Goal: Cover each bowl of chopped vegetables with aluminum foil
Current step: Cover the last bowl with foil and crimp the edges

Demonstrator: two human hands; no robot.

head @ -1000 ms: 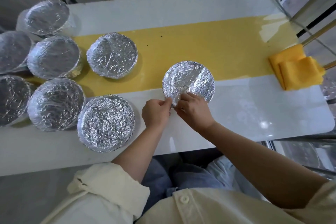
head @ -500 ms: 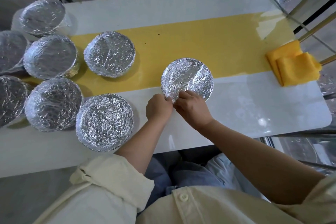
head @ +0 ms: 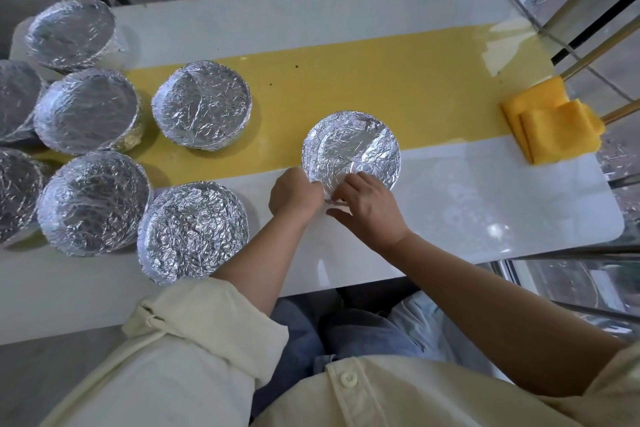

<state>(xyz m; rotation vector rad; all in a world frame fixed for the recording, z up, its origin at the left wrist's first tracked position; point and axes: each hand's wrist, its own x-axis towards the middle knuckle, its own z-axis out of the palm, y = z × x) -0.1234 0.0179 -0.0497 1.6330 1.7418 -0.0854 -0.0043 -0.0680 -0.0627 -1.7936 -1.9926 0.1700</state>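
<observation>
Left fingers [head: 311, 189] are curled tight at the near-left rim and, by appearance, pinch the foil [head: 349, 146] edge; their tips are hidden under the knuckles. Right fingers [head: 349, 184] are bent over the near rim and grip the same edge, with the thumb stretched out on the worktop [head: 467, 204] just below. The left hand [head: 294, 196] and right hand [head: 372, 215] sit almost touching.

The bowl [head: 397, 158] lies directly beyond the fingers. It is round, so no long axis governs the approach. Foil spans its whole mouth. The arc still to be pressed, if any, probably runs away from the fingers along the far and right rim, and the right hand is the nearer to it. Whether that far edge is tucked under cannot be made out.

Well to the left of the fingers stand the covered bowls [head: 194, 230], the outermost cut off by the frame edge. Their contents are hidden, as are this bowl's. Far to the right, a folded yellow cloth [head: 550, 121] lies at the worktop's end.
</observation>
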